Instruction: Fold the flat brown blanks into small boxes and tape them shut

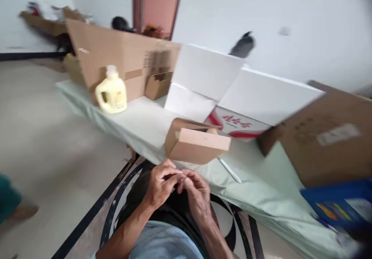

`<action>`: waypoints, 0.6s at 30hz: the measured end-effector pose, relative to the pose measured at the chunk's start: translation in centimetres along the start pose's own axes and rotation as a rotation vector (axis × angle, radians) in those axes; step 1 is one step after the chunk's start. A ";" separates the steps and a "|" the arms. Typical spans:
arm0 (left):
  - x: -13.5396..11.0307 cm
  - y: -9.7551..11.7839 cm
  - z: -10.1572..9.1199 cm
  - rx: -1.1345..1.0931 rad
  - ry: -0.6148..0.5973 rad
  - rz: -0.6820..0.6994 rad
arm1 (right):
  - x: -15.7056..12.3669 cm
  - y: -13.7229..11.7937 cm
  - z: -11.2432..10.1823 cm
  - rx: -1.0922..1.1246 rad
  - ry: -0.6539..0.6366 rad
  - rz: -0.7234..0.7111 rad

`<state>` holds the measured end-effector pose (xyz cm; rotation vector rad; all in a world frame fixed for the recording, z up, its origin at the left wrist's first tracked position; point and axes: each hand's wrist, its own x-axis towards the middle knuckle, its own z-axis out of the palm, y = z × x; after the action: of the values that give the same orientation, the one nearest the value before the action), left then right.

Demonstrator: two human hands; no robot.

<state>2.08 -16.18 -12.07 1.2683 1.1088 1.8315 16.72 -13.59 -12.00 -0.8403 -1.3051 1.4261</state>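
Note:
Over my lap, just off the table's front edge, my left hand [163, 182] and my right hand [197, 193] meet at the fingertips. Both are closed in a pinch. Whatever lies between the fingers, if anything, is too small or hidden to make out. Right beyond them a small open cardboard box [200, 146] stands on the cloth-covered table, with something light brown partly showing inside. A thin white stick-like object [229, 170] lies to the right of that box, partly hidden by it.
A pale yellow jug-shaped bottle [112, 92] stands at the table's left. Behind are a large cardboard sheet [104, 45], a smaller brown box [159, 85] and white panels [203, 71]. At the right are a big brown carton [328, 135] and a blue package [340, 202].

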 end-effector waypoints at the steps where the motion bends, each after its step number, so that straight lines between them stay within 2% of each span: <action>1: -0.1 -0.2 0.1 0.013 -0.007 -0.002 | -0.1 0.1 0.0 0.052 -0.012 0.020; 3: -0.1 -0.5 0.5 -0.025 -0.068 -0.069 | 0.0 0.4 -0.2 0.157 -0.029 0.039; 7: -0.4 -1.4 2.3 -0.338 -0.241 -0.380 | -0.2 0.9 -1.4 0.318 -0.062 -0.014; 11: -0.8 -2.1 4.2 -0.470 -0.306 -0.571 | -0.7 0.5 -3.1 0.269 -0.067 -0.165; 14: -0.8 -2.5 5.2 -0.425 -0.359 -0.600 | -0.8 0.0 -4.8 0.051 -0.056 -0.370; 16: -0.5 -2.7 5.7 -0.336 -0.418 -0.545 | -0.4 -0.5 -6.1 -0.126 -0.010 -0.516; 18: 0.0 -2.9 6.0 -0.225 -0.489 -0.437 | 0.2 -1.2 -7.5 -0.278 0.104 -0.623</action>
<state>7.84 -13.29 -13.59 1.1456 0.8017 1.1980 23.95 -11.28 -12.16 -0.5941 -1.5317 0.7155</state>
